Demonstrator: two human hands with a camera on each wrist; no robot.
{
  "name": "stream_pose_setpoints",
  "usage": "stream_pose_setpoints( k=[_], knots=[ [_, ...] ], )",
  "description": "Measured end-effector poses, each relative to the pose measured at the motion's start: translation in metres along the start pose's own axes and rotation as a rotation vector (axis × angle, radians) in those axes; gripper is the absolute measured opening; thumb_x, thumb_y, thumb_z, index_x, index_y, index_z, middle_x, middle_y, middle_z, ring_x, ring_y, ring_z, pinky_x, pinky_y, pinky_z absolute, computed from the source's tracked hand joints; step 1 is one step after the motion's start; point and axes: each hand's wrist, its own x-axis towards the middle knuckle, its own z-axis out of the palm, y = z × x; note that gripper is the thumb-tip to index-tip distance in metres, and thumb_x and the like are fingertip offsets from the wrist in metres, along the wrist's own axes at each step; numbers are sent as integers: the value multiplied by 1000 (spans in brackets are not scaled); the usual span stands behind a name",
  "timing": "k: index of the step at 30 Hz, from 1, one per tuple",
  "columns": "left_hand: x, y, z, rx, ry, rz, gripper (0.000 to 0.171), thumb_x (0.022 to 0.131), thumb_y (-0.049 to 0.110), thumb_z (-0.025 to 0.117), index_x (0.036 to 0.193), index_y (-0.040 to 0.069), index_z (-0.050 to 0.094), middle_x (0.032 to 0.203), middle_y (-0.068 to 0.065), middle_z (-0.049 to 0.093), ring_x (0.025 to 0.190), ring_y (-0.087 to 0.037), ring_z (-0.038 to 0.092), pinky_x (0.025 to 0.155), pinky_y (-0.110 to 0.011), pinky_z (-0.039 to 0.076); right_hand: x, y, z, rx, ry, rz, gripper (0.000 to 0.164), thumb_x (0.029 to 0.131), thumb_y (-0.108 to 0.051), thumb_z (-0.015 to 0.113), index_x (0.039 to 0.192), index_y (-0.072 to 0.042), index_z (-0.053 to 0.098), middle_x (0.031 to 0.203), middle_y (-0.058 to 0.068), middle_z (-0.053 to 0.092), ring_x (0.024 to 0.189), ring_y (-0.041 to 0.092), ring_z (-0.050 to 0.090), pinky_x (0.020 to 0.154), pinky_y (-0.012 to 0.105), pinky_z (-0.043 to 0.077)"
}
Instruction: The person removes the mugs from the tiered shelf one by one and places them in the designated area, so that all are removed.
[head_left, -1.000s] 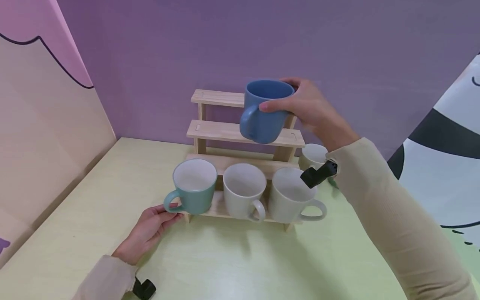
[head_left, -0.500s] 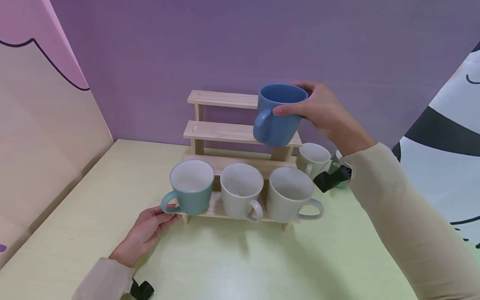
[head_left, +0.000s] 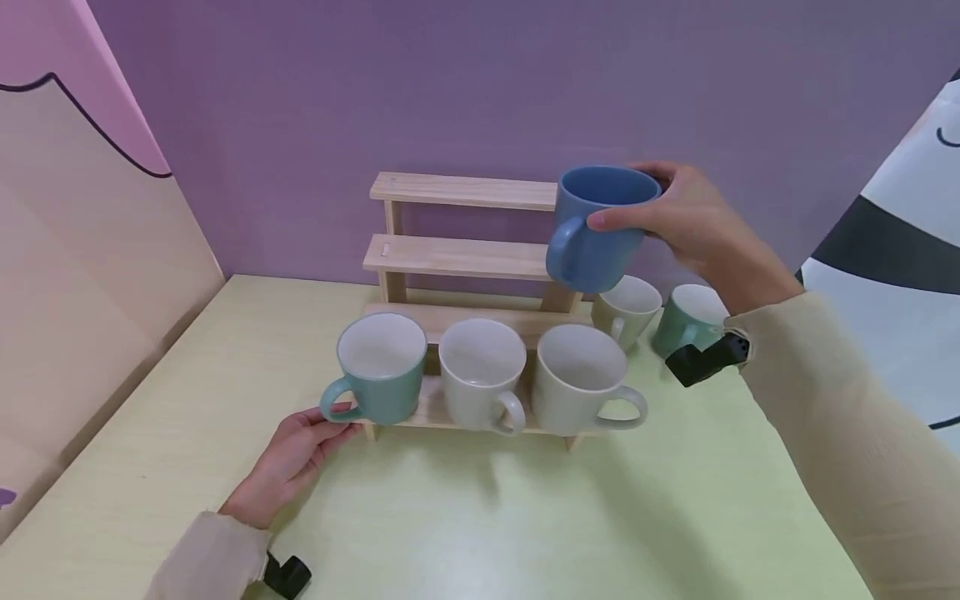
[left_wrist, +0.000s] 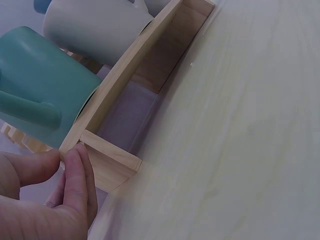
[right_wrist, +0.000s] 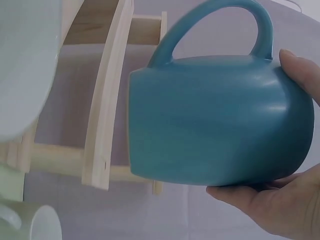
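Observation:
My right hand (head_left: 690,221) grips a blue mug (head_left: 600,242) near its rim, thumb on the handle side and fingers behind. The mug is held upright in the air before the right end of a stepped wooden rack (head_left: 457,254). In the left wrist view, the thumb and fingers of my left hand (left_wrist: 55,190) pinch the left end of the rack's lowest shelf (left_wrist: 117,77). On that shelf stand a teal mug (head_left: 386,387), a white mug (head_left: 476,383) and an off-white mug (head_left: 573,392) in a row. The teal mug's handle is right above my left fingertips.
Right of the rack, a cream mug (head_left: 626,312) and a green mug (head_left: 686,321) stand on the pale table (head_left: 480,525). A purple wall (head_left: 300,150) rises behind the rack. The upper shelves carry no mugs in the part that shows.
My right hand has carried the blue mug to the right, from before the rack's right half to its right end. The green mug has come into fuller view. My left hand stays at the shelf end.

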Motion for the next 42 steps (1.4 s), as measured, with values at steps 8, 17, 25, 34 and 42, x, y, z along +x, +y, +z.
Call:
stream_pose_setpoints(
  k=[8,17,25,34,42],
  knots=[
    [-3,4,0,-21,8,-8,21,96,-5,48,96,8,65,110,-2,54,96,-7,66,93,-18,52,-4,11,-12,-12,26,22,86,77,-29,80,147,-11,32,139,9,37,122,27,40,114,50,36],
    [-5,8,0,-48,5,-14,24,96,-5,48,93,10,67,106,0,58,95,-7,66,92,-18,53,-7,24,-24,-56,51,63,89,79,-35,78,149,-14,28,143,9,33,125,29,36,114,51,35],
    [-8,9,0,-35,-8,-7,24,95,-5,49,94,11,67,109,0,56,96,-7,66,92,-18,53,-13,44,-36,-86,56,87,83,79,-35,77,145,-13,32,129,0,40,119,29,39,110,54,39],
    [-11,9,1,-49,-21,-8,24,95,-5,49,94,12,67,106,0,59,96,-7,67,91,-18,54,-21,61,-46,-160,83,115,89,80,-42,74,149,-10,27,135,11,36,122,37,37,108,56,40],
    [-10,6,1,-31,-2,-15,23,95,-5,50,95,11,67,108,0,56,96,-7,66,92,-18,53,-28,82,-54,-211,106,147,93,79,-45,75,150,-11,25,135,10,37,119,31,38,87,27,53]
  ],
)
